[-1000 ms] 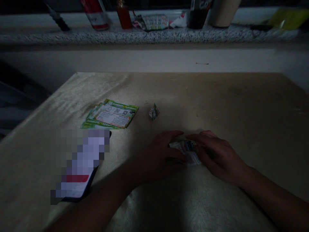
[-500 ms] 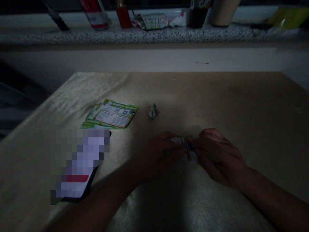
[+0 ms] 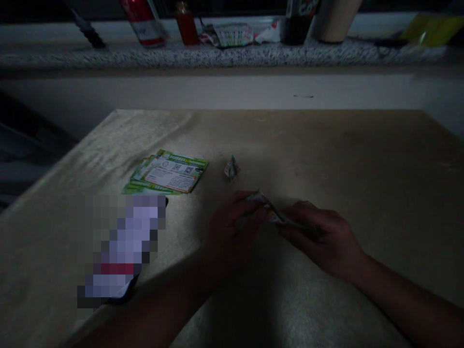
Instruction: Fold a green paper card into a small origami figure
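Between my two hands is a folded piece of printed paper (image 3: 271, 212), raised a little and tilted. My left hand (image 3: 235, 227) pinches its left end, thumb in front and fingers behind. At the paper's right end, my right hand (image 3: 322, 237) grips it with thumb and fingers. Shadow hides much of the folds. Just beyond my left hand, a small folded paper shape (image 3: 231, 169) stands on the table with a point upward. Farther left lies a loose stack of green and white printed leaflets (image 3: 172, 171).
A phone (image 3: 126, 246) with a blurred, lit screen lies on the table (image 3: 344, 150) left of my left forearm. Along the speckled sill (image 3: 217, 60) stand a red can (image 3: 143, 24), a small red bottle (image 3: 186, 26), a dark bottle (image 3: 299, 24) and a crumpled wrapper (image 3: 234, 35).
The paper has gone from lying low and flat between my fingers to being tilted up and folded along a ridge. My right hand's fingers have shifted their grip.
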Motion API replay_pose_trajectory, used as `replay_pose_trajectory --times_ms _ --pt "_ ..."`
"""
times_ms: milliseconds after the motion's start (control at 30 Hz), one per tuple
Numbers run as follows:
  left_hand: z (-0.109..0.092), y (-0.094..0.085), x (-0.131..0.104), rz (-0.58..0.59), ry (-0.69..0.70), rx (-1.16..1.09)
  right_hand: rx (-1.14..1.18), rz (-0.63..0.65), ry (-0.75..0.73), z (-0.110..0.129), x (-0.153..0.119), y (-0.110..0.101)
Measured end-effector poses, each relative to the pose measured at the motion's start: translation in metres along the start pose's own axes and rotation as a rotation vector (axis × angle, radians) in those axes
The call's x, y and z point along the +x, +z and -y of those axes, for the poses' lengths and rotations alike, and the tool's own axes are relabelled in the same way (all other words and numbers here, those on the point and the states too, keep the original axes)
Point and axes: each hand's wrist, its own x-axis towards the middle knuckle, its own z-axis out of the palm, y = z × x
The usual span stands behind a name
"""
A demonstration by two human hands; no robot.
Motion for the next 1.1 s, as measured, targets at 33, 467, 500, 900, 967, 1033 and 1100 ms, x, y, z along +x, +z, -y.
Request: replay_pose_trajectory --times_ms 33,467,500,900,967,1033,1100 --pt "0.001 0.000 0.000 0.010 0.007 -0.007 0.040 -0.006 0.033 0.001 0.000 0.001" --pt "0.004 0.006 -0.013 -0.034 -0.293 -0.195 0.281 -0.142 0.224 0.009 0.004 -0.001" --pt "0.003 0.007 -0.013 -0.011 -0.343 -0.245 0.286 -0.139 0.231 0.009 0.004 -0.001" --pt "-0.002 0.001 -0.005 0.071 -0.359 -0.242 0.479 -0.142 0.302 0.010 0.006 0.003" --pt "-0.001 0.002 -0.005 0.066 -0.383 -0.257 0.491 -0.133 0.328 0.009 0.006 0.003" --pt "-0.001 0.003 -0.005 0.068 -0.421 -0.270 0.515 -0.129 0.353 0.007 0.006 0.004" --pt "-0.003 0.004 -0.004 0.071 -0.450 -0.269 0.542 -0.119 0.380 0.005 0.005 0.004"
